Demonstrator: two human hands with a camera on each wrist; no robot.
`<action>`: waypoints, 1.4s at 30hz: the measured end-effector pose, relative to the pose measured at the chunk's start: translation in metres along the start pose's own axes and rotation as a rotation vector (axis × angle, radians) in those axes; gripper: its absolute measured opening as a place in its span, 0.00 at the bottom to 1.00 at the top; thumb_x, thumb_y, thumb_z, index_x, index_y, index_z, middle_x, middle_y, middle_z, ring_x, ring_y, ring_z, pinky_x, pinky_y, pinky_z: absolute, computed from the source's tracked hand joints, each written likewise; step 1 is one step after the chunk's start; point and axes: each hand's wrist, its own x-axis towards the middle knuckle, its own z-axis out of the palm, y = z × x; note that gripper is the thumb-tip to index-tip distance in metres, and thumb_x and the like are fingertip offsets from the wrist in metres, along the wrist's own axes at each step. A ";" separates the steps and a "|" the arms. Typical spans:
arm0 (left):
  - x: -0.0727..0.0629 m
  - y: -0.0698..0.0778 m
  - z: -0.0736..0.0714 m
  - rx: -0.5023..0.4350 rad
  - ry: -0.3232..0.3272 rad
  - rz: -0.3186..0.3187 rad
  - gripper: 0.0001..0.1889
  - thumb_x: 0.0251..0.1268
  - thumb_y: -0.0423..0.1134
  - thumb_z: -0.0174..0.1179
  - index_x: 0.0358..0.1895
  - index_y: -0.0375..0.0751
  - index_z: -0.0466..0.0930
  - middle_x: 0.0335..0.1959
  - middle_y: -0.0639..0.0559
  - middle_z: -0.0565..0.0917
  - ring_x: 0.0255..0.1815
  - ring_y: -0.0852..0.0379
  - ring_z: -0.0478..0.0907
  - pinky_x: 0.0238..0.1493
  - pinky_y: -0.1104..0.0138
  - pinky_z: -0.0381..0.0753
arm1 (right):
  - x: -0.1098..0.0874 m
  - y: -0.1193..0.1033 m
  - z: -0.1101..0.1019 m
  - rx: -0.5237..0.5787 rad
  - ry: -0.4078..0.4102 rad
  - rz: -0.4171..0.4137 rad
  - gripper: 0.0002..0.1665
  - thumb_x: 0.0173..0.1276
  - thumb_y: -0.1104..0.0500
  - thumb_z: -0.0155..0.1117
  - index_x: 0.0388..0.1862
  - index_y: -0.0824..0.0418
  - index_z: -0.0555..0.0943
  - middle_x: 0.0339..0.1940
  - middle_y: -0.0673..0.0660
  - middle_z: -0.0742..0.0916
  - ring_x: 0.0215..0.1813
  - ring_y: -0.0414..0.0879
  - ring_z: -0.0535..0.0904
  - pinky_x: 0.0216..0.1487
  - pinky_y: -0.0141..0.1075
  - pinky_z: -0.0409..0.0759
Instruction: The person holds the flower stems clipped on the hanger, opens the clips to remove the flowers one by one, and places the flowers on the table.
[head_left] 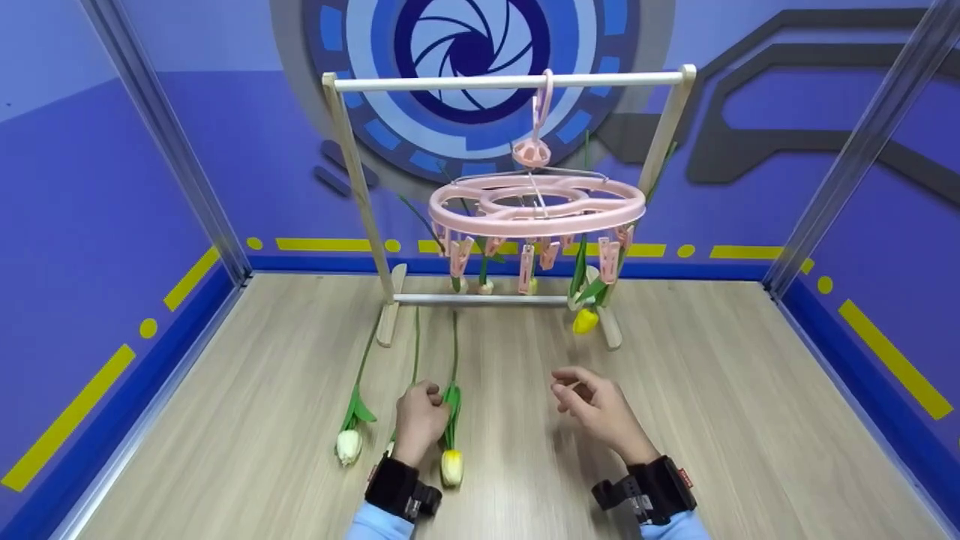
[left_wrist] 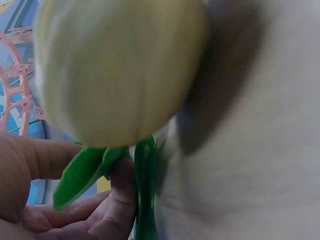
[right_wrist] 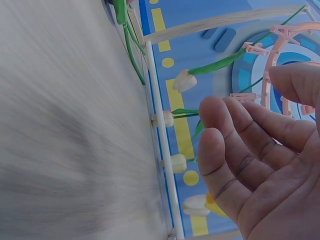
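My left hand (head_left: 422,420) is low over the table, fingers curled at the stem of the middle white tulip. In the left wrist view its pale bloom (left_wrist: 120,70) fills the top, and thumb and fingers pinch in beside the green leaf (left_wrist: 82,177) and stem. Two more tulips lie alongside: a white tulip (head_left: 349,446) on the left, a yellow-white tulip (head_left: 452,468) on the right. My right hand (head_left: 600,412) hovers before the rack, fingers loosely bent, nothing in them; its palm (right_wrist: 280,200) shows in the right wrist view.
A pink oval clip hanger (head_left: 536,225) hangs by its hook from the white bar (head_left: 465,82) of a wooden stand. Tulips hang bloom-down from its clips, including a yellow tulip (head_left: 585,322) at the right. Blue patterned walls (head_left: 112,225) enclose the wood-grain table.
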 end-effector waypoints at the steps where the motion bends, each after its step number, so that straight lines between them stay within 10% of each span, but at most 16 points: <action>1: 0.000 0.001 0.000 0.000 0.003 0.002 0.20 0.64 0.26 0.62 0.59 0.21 0.79 0.46 0.36 0.87 0.49 0.39 0.85 0.48 0.51 0.85 | 0.000 0.000 0.000 -0.002 0.001 0.000 0.15 0.76 0.61 0.64 0.56 0.68 0.84 0.42 0.59 0.88 0.33 0.44 0.85 0.33 0.30 0.79; 30: -0.007 0.024 -0.031 -0.021 -0.004 0.072 0.23 0.67 0.30 0.61 0.63 0.25 0.77 0.51 0.35 0.84 0.49 0.40 0.84 0.46 0.52 0.83 | -0.001 -0.016 -0.009 -0.006 0.008 -0.046 0.15 0.77 0.62 0.63 0.57 0.69 0.83 0.42 0.60 0.88 0.34 0.44 0.85 0.35 0.30 0.80; 42: 0.001 0.054 -0.049 0.017 0.049 0.198 0.20 0.66 0.31 0.60 0.61 0.29 0.80 0.52 0.37 0.84 0.47 0.45 0.84 0.48 0.51 0.82 | 0.009 -0.033 -0.021 -0.108 0.024 -0.170 0.13 0.76 0.64 0.63 0.56 0.67 0.83 0.43 0.56 0.88 0.34 0.40 0.84 0.36 0.32 0.82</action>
